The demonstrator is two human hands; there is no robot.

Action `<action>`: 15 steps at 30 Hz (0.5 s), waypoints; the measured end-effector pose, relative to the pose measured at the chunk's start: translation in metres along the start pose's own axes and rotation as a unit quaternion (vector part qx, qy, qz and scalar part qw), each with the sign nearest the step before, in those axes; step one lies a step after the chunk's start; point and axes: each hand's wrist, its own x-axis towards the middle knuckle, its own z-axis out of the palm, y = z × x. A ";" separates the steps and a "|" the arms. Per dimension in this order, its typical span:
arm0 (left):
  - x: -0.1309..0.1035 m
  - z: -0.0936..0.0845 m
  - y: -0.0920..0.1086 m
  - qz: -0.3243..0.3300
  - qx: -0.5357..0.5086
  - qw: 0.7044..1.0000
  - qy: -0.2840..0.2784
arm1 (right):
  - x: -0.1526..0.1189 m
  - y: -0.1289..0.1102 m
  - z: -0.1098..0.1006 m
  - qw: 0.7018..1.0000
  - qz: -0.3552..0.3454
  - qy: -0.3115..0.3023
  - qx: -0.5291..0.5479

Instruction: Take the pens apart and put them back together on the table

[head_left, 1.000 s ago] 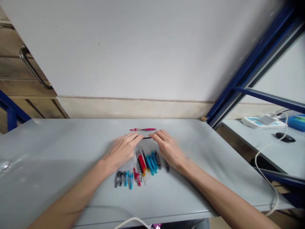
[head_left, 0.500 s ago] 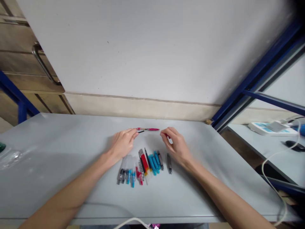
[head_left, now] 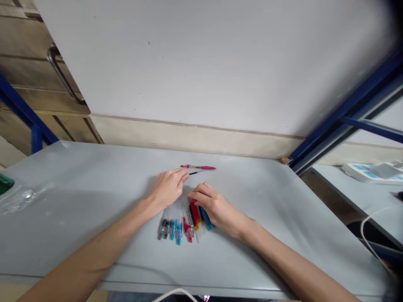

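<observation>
My left hand (head_left: 171, 186) is pinched closed on a black pen refill (head_left: 195, 172), whose metal tip points right. Just beyond it, a red pen (head_left: 199, 167) lies lengthwise on the table. My right hand (head_left: 214, 205) hovers over the upper ends of a row of pen parts, thumb and forefinger slightly apart above the red refills (head_left: 195, 212). Blue grip barrels (head_left: 206, 218) are partly hidden under this hand. To the left lie clear pen barrels with black ends (head_left: 163, 230) and blue ends (head_left: 179, 234), then a red-ended part (head_left: 188, 230).
The grey table (head_left: 103, 201) meets a white wall at the back. Clear plastic with a green item (head_left: 5, 183) lies at the left edge. A blue metal frame (head_left: 333, 117) rises at right, beside a lower surface with a white device (head_left: 371, 173). A white cable (head_left: 367, 235) hangs there.
My right hand has come left and nearer me, from beside the red pen to over the pen parts. My left hand keeps the black refill, now apart from the red pen. The view has shifted slightly.
</observation>
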 end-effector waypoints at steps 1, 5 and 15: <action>0.000 0.000 0.000 -0.004 0.006 1.000 -0.002 | 0.002 0.000 0.001 1.000 -0.002 0.003 -0.002; 0.000 -0.002 0.002 -0.019 0.020 0.999 -0.016 | 0.009 0.005 0.003 0.999 -0.030 0.007 -0.040; -0.001 -0.003 0.005 -0.031 0.029 0.998 -0.041 | 0.012 0.007 0.008 0.993 -0.072 -0.016 -0.091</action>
